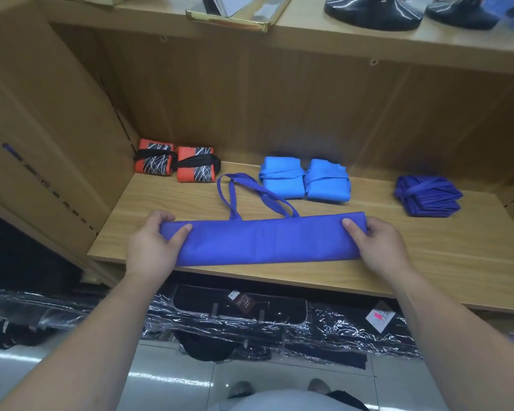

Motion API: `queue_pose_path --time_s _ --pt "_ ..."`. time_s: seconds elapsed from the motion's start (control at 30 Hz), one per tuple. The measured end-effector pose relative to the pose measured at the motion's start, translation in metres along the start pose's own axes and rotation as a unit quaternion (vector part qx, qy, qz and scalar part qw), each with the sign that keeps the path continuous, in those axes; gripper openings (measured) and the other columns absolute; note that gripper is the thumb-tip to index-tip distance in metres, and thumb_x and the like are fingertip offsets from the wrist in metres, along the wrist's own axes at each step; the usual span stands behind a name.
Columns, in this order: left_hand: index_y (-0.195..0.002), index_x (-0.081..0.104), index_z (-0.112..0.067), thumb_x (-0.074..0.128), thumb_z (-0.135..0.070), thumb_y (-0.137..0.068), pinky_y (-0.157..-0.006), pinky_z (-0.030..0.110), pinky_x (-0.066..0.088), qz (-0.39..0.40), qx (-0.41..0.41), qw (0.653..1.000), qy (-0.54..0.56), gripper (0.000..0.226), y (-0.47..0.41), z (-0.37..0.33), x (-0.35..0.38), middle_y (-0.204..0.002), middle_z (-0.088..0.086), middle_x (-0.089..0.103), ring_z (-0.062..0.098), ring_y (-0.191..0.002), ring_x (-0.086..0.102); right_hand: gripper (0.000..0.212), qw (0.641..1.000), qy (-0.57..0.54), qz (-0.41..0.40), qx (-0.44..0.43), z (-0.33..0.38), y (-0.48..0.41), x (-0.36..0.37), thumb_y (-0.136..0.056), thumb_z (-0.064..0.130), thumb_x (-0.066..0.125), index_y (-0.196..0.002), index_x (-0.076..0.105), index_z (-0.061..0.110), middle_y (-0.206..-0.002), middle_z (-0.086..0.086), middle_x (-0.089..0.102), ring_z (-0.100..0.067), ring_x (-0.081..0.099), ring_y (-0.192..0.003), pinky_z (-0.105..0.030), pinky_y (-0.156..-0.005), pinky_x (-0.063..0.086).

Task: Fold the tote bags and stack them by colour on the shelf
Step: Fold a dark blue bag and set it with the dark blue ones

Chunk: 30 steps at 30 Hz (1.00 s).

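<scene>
Both hands, left hand (153,244) and right hand (377,244), pinch the ends of the soft, light dark-blue tote bag (264,240) in their fingers, the best hold for folding it limp on the shelf (428,262).

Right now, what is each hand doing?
Left hand: closed, gripping the left end of the long folded royal-blue fabric tote bag.
Right hand: closed, gripping that bag's right end.

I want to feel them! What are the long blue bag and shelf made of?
The long blue bag looks like thin matte cloth, perhaps non-woven: it folds flat, softly creased. The shelf looks like smooth wood-grain board, probably laminate: even streaks, slight sheen.
</scene>
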<state>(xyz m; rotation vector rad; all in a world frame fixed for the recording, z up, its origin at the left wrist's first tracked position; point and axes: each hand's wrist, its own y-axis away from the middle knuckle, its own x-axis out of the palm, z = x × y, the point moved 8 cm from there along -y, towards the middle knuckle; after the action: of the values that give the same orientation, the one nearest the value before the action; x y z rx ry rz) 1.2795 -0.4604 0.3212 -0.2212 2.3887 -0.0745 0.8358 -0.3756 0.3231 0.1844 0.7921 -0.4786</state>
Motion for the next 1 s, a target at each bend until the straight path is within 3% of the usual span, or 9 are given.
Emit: queue_pose_path --time_s 0.1,0.3,0.43,0.57,0.67,0.73,0.8,0.87,1.0 --pt "-0.103 0.068 -0.011 0.079 -0.034 -0.085 -0.088 0.038 0.048 -0.006 0.035 0.999 -0.032 0.032 -0.006 -0.001 0.004 -0.104 0.005 0.066 0.028 -0.099 0.061 0.031 0.999 0.038 -0.034 0.010 0.004 -0.001 0.001 -0.090 0.045 0.070 -0.079 0.060 0.017 -0.069 0.001 0.062 -0.028 0.055 -0.071 -0.036 -0.061 0.036" --pt "-0.112 0.069 -0.022 0.068 -0.075 -0.074 -0.083 0.043 0.052 0.027 0.062 0.980 -0.189 0.065 -0.006 -0.008 0.018 -0.106 0.002 0.056 0.029 -0.096 0.060 0.049 0.992 0.080 -0.093 0.027 -0.002 0.006 -0.001 -0.082 0.043 0.079 -0.122 0.061 0.021 -0.098 -0.003 0.063 -0.026 0.060 -0.095 -0.032 -0.077 0.043" --pt "-0.108 0.067 -0.023 0.066 -0.076 -0.071 -0.079 0.041 0.050 0.045 0.061 0.970 -0.231 0.065 -0.012 -0.013 0.025 -0.102 0.002 0.051 0.029 -0.093 0.058 0.041 0.991 0.076 -0.109 -0.032 0.002 0.012 0.001 -0.083 0.027 0.080 -0.121 0.067 0.019 -0.109 -0.007 0.057 -0.027 0.060 -0.101 -0.038 -0.089 0.050" --pt "-0.106 0.065 -0.020 0.068 -0.075 -0.072 -0.084 0.044 0.044 0.050 0.074 0.962 -0.259 0.065 -0.014 -0.019 0.029 -0.107 0.005 0.055 0.032 -0.105 0.050 0.029 0.956 0.209 -0.113 -0.173 0.029 0.022 0.013 -0.086 0.011 0.067 -0.111 0.074 0.021 -0.118 -0.009 0.062 -0.039 0.057 -0.110 -0.046 -0.093 0.043" --pt "-0.104 0.061 -0.019 0.068 -0.074 -0.073 -0.085 0.044 0.043 0.058 0.087 0.960 -0.258 0.064 -0.015 -0.022 0.031 -0.105 0.004 0.059 0.031 -0.104 0.050 0.038 0.917 0.252 0.022 -0.308 0.069 0.036 0.049 -0.095 0.034 0.046 -0.124 0.069 0.030 -0.140 -0.001 0.059 -0.033 0.051 -0.132 -0.044 -0.110 0.030" --pt "-0.103 0.061 -0.020 0.069 -0.074 -0.072 -0.085 0.043 0.044 0.062 0.089 0.963 -0.246 0.062 -0.016 -0.021 0.031 -0.100 0.003 0.063 0.031 -0.101 0.052 0.056 0.882 0.270 0.183 -0.340 0.087 0.050 0.083 -0.100 0.061 0.024 -0.145 0.049 0.040 -0.162 0.010 0.033 -0.021 0.023 -0.153 -0.040 -0.123 0.009" --pt "-0.107 0.062 -0.021 0.071 -0.072 -0.072 -0.086 0.043 0.045 0.067 0.086 0.967 -0.228 0.062 -0.014 -0.021 0.031 -0.100 0.003 0.065 0.031 -0.101 0.056 0.071 0.843 0.306 0.278 -0.344 0.093 0.061 0.107 -0.093 0.073 0.004 -0.157 0.019 0.046 -0.167 0.018 0.001 -0.012 -0.010 -0.155 -0.040 -0.123 -0.011" --pt "-0.113 0.061 -0.019 0.077 -0.065 -0.071 -0.086 0.043 0.047 0.068 0.080 0.977 -0.185 0.064 -0.011 -0.022 0.029 -0.103 0.004 0.066 0.031 -0.102 0.059 0.073 0.821 0.339 0.306 -0.342 0.090 0.066 0.119 -0.089 0.074 0.001 -0.157 -0.001 0.048 -0.165 0.019 -0.016 -0.011 -0.025 -0.151 -0.044 -0.123 -0.018" --pt "-0.132 0.051 -0.026 0.088 -0.044 -0.070 -0.081 0.038 0.051 0.071 -0.003 0.996 -0.050 0.075 -0.002 -0.016 0.016 -0.101 0.000 0.064 0.027 -0.096 0.062 0.073 0.813 0.353 0.306 -0.346 0.084 0.068 0.122 -0.090 0.077 0.002 -0.156 -0.010 0.048 -0.164 0.019 -0.023 -0.013 -0.031 -0.149 -0.046 -0.122 -0.018"
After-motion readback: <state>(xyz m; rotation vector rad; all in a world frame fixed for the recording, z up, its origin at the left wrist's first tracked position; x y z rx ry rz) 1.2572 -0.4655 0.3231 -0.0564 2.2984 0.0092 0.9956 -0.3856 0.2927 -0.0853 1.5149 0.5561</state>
